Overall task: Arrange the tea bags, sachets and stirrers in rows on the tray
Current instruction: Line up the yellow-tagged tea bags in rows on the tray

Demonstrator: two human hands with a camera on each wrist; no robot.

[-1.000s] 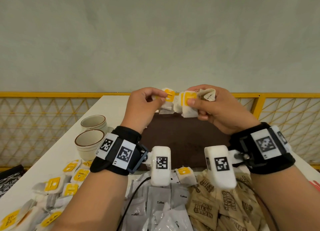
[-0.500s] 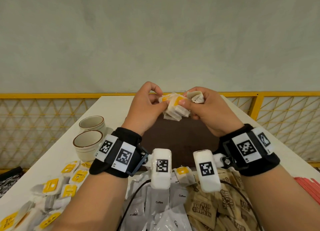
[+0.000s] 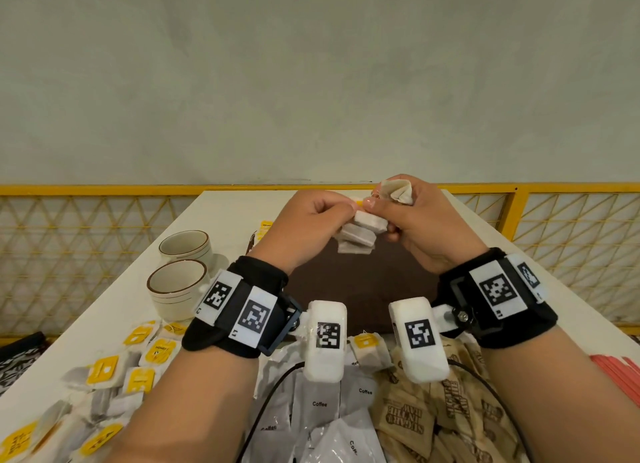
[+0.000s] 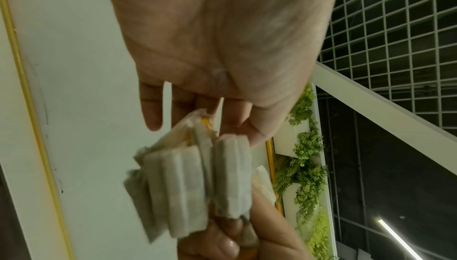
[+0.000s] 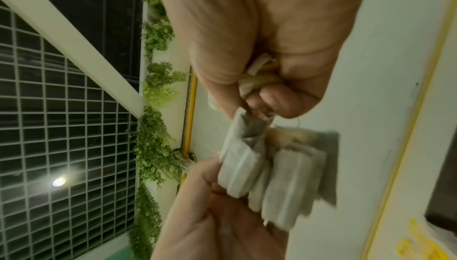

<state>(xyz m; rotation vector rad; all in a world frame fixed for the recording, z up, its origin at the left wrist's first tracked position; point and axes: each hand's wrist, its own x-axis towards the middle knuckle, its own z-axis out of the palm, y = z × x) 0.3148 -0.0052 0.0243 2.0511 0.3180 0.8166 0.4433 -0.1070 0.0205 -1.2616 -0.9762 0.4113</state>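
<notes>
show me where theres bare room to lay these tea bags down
The brown tray is bare below both hands, from the wrist cameras up to the held tea bags. White table is bare beyond the cups, and on the right beside the tray. It is crowded in front: loose tea bags left, coffee sachets middle, sugar sachets right.

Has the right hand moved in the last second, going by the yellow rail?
Yes. The right hand has shifted slightly left along the yellow rail, closing on the left hand, so the tea bags now bunch together.
</notes>
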